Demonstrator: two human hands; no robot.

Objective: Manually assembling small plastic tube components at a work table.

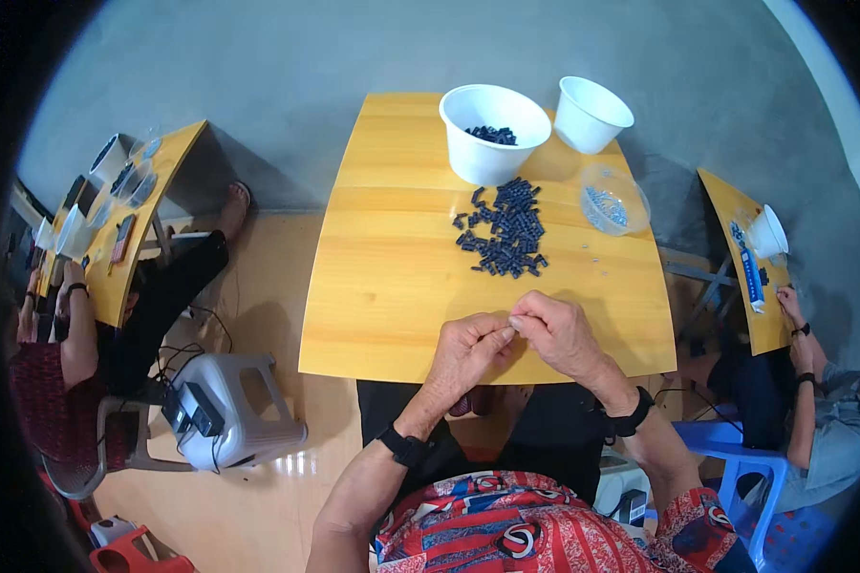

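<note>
My left hand and my right hand meet above the near edge of the wooden table. Both are closed in a pinch, fingertips touching. Whatever lies between them is too small or too hidden to name. Beyond my hands spreads a loose pile of small black plastic pieces. Behind the pile stands a white tub with more black pieces inside. To the right, a clear round container holds small silvery parts.
A second white tub stands at the table's far right corner. Co-workers sit at tables on both sides: one in a dark red top at left, one in grey at right. A grey stool with cables stands left of my table.
</note>
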